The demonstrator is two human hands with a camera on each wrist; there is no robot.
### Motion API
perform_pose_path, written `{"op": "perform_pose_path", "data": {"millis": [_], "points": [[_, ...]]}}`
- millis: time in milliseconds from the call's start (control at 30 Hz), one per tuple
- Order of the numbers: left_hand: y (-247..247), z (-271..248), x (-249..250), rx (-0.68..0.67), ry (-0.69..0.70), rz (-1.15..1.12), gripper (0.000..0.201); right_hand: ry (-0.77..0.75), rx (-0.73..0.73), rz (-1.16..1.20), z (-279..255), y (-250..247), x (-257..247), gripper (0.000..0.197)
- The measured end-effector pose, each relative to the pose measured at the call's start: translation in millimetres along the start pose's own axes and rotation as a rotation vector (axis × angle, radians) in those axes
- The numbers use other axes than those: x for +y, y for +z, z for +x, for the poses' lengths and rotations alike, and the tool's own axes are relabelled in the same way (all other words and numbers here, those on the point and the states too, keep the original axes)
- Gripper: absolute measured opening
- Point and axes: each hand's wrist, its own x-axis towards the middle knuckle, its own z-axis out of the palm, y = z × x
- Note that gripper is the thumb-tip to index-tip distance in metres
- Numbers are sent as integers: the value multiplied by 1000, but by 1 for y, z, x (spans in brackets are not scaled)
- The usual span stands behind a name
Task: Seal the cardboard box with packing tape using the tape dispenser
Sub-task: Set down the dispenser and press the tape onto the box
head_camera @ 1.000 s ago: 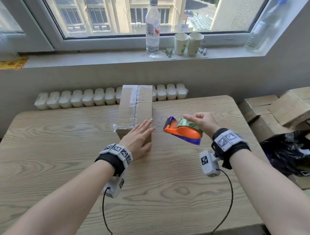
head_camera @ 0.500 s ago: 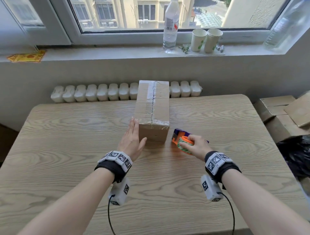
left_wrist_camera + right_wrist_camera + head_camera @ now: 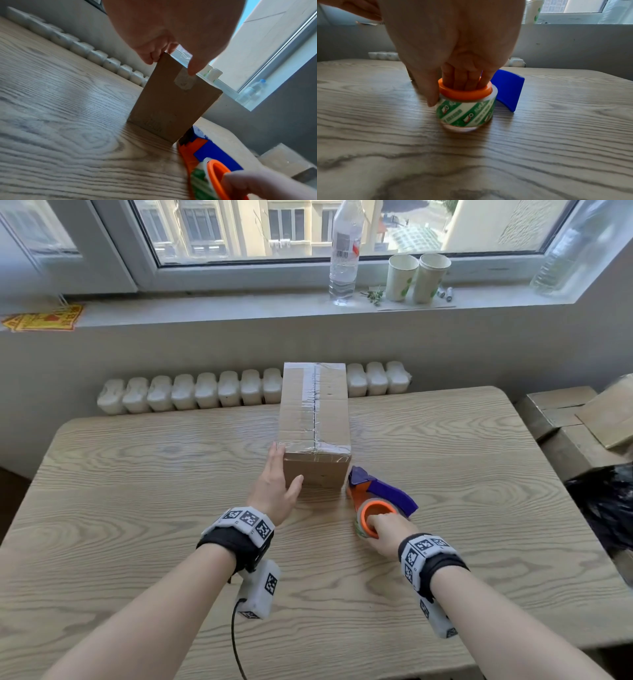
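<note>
Nearest, the right hand [image 3: 387,534] has its fingers hooked down into the orange core of the orange-and-blue tape dispenser [image 3: 378,501], thumb against the green-printed tape roll [image 3: 466,111]; the dispenser sits on the pale wood-grain table [image 3: 137,508], its nose touching the near right corner of the box. Just left, the left hand [image 3: 275,491] lies flat, fingers straight against the left side of the long brown cardboard box [image 3: 313,419] and thumb on its near end; it steadies rather than grips. Clear tape already runs along the top seam and folds over the near end, so sealing looks largely done; I judge what is left is parting the dispenser and perhaps smoothing. Open tabletop lies to both sides; the box's far end reaches the table's back edge, with white moulded trays [image 3: 185,393] behind it; stacked cartons [image 3: 561,419] crowd the right edge.
</note>
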Motion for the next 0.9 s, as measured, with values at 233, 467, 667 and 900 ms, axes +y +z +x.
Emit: {"op": "perform_pose_path", "data": {"millis": [233, 467, 667, 900], "points": [[0, 5, 4, -56, -86, -143, 74, 55, 96, 71, -8, -7, -7, 30], [-5, 16, 4, -19, -103, -214, 67, 25, 424, 666, 2, -56, -28, 54], [-6, 19, 8, -54, -71, -142, 59, -15, 260, 850, 21, -60, -47, 73], [-22, 30, 7, 59, -41, 144, 42, -80, 500, 527, 19, -88, -42, 42]]}}
